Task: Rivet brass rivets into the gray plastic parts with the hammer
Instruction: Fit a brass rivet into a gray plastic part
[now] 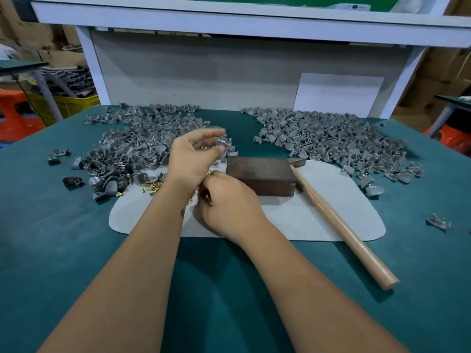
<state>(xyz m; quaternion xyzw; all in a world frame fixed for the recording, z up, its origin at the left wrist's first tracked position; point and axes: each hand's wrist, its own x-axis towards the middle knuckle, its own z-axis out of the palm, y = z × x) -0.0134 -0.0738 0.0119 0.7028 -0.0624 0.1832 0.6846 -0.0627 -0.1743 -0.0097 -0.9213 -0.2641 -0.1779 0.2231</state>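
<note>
I count two heaps of gray plastic parts (132, 146) (328, 138), brass rivets (153, 186) too many to number, one hammer (339, 222), one metal block (262, 175), one pale mat (305, 215).

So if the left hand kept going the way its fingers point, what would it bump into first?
Probably the right-hand pile of gray parts. The left hand, pinching a gray part, points right and away, above the brown block; depth is unclear.

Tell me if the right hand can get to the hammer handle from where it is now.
Probably yes. The hammer handle lies bare on the pale mat, to the right of the right hand, with nothing lying across it. The hand's fingers are curled down at the brass rivets, so it may need to finish there first.
</note>
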